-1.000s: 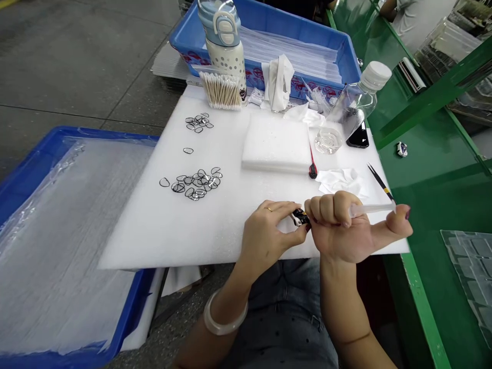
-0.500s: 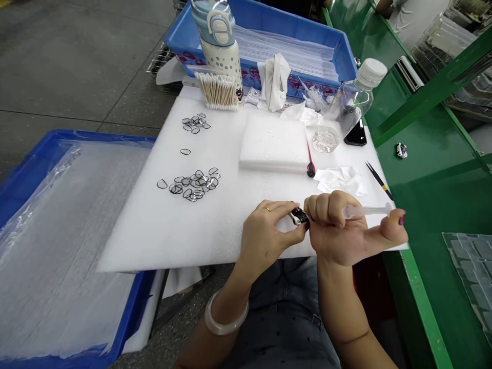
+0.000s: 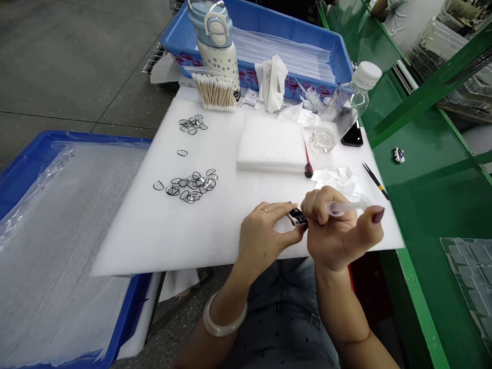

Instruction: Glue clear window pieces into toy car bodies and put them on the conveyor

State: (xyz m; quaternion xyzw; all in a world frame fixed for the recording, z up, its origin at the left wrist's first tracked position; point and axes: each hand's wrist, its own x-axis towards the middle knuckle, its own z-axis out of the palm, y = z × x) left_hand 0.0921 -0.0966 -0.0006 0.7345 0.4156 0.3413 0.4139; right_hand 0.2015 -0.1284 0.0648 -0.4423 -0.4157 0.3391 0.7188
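The left hand [image 3: 261,238] pinches a small black-and-white part [image 3: 297,217] over the foam board [image 3: 169,238]. Adjacent, the right hand [image 3: 338,233] is closed around a translucent syringe-like tool [image 3: 343,206]. Beyond lie black rings [image 3: 192,184] and a foam block [image 3: 272,141].

**Spread out in front of me**

I have a broad white foam sheet [image 3: 154,236] before me. On its left half lie two loose clusters of thin black oval rings [image 3: 194,183], with one ring between them and another just beside the nearer cluster. Towards my middle sits a thick, square white foam block [image 3: 271,141], a slim red-and-black tool [image 3: 308,169] along its right side. Farther right I see a crumpled white tissue [image 3: 334,178], a clear plastic bottle with a white cap [image 3: 344,106] and a glossy black phone [image 3: 354,136]. Black pointed tweezers with a yellow band [image 3: 375,181] lie by the right edge. Pale wooden cotton swabs [image 3: 215,93] stand bundled at the far edge.
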